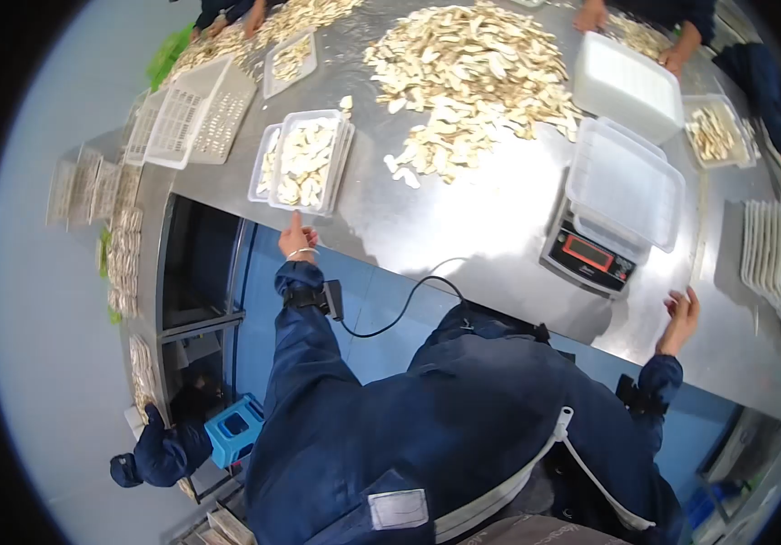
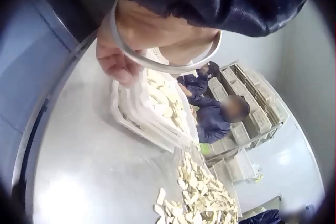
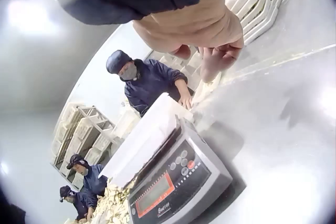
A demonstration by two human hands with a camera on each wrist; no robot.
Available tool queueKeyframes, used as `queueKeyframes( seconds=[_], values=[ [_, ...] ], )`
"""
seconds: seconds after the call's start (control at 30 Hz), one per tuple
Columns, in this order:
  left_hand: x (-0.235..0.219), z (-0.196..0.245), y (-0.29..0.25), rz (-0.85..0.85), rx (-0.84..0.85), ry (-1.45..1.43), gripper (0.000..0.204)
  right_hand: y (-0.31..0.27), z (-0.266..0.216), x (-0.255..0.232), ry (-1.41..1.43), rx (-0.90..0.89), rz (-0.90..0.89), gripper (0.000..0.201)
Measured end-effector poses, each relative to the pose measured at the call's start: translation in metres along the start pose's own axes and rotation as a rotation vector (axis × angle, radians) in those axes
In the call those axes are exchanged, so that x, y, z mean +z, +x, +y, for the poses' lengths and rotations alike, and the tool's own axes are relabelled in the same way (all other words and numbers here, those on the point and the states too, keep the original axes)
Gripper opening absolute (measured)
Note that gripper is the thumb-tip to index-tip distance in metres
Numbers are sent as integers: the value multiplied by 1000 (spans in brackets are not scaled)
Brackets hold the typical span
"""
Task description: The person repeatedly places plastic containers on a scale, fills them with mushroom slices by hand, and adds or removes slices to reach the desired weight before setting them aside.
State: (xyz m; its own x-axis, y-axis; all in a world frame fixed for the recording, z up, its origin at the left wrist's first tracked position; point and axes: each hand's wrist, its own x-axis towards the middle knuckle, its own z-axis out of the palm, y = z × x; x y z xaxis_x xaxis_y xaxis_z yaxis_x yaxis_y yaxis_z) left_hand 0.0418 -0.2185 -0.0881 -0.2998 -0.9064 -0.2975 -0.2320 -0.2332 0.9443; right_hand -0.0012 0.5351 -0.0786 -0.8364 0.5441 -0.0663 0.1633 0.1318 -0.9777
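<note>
My left hand [image 1: 298, 241], with a white bangle [image 2: 157, 66] at the wrist, is at the near end of a clear plastic tub [image 1: 336, 173]. In the left wrist view its fingertips [image 2: 125, 77] are right at the tub's rim, fingers loosely bent. Pale slices [image 1: 304, 162], like cut mushroom, fill this tub, which overlaps another filled one. My right hand [image 1: 678, 320] is right of a digital scale [image 1: 588, 257], fingers relaxed and holding nothing. On the scale sits an empty-looking clear tub [image 1: 627, 186]. The scale's display [image 3: 155, 192] shows no readable figure.
A large heap of slices [image 1: 472, 82] covers the far middle of the metal table [image 1: 381, 218]. White stacked tubs [image 1: 628, 86] stand behind the scale, stacked trays [image 1: 776, 263] at right, perforated baskets [image 1: 200, 113] at left. Other people's hands [image 1: 593, 15] work across the table.
</note>
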Motion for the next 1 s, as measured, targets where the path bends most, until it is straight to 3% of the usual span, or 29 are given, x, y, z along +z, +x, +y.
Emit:
queueKeyframes(
  seconds=[0.2, 0.47, 0.57, 0.67, 0.8, 0.93, 1.0],
  values=[
    [7, -11, 25, -94, 18, 63, 34, -16, -50, 25, -62, -65, 41, 35],
    [13, -4, 25, -32, 14, 51, 31, -21, -72, 51, -147, -145, -6, 32],
    [2, -3, 44, 107, 47, -87, 34, -17, -75, 54, -168, -150, -7, 31],
    [-20, -22, 120, 349, 167, -27, 35, -16, -80, 54, -134, -176, -14, 31],
    [-35, -4, 178, 184, -62, -65, 32, -16, -84, 44, -151, -222, -8, 29],
    [-26, -15, 215, 53, -194, -53, 30, -20, -91, 32, -197, -251, 7, 28],
    [-17, -16, 220, 67, -248, -30, 29, -26, -98, 33, -229, -247, 39, 28]
  ],
)
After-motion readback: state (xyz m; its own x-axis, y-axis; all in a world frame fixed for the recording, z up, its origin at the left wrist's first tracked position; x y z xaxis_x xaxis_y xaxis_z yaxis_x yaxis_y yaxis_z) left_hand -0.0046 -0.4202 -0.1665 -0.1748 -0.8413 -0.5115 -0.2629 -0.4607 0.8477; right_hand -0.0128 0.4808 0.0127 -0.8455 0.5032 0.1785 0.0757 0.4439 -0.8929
